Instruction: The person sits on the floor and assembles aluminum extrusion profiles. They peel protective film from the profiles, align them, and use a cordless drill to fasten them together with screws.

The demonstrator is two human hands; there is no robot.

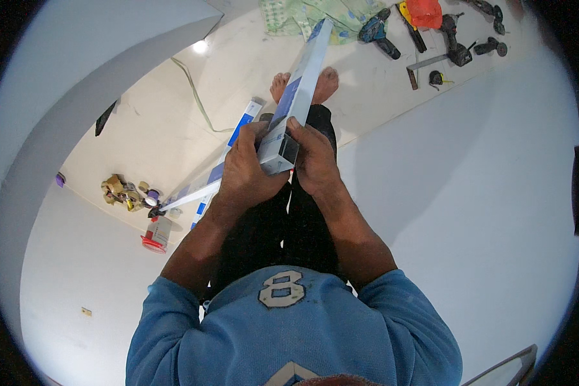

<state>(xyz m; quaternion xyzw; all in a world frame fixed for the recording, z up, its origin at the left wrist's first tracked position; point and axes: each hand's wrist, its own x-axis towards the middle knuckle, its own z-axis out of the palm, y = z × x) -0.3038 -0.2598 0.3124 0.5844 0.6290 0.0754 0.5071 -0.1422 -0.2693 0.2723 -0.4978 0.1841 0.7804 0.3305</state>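
A long, narrow white-and-blue carton [304,87] slants away from me, its near end in front of my thighs and its far end over a green patterned cloth [286,18]. My left hand [248,167] is closed around the left side of the near end. On the other side, my right hand [316,161] grips it, thumb pressed on the upper edge. The near end face looks dark, with a pale flap below it; what is inside cannot be made out. Left of my hands, a similar blue-and-white carton [242,121] lies on the floor, partly hidden by my left arm.
At the far right lie a blue cordless drill [373,27], a dark power tool [453,42], a metal square [426,63] and a tape measure [436,78]. A pale cable [193,90] curves across the floor. Tape rolls [149,193] and a red-rimmed container [157,235] stand left.
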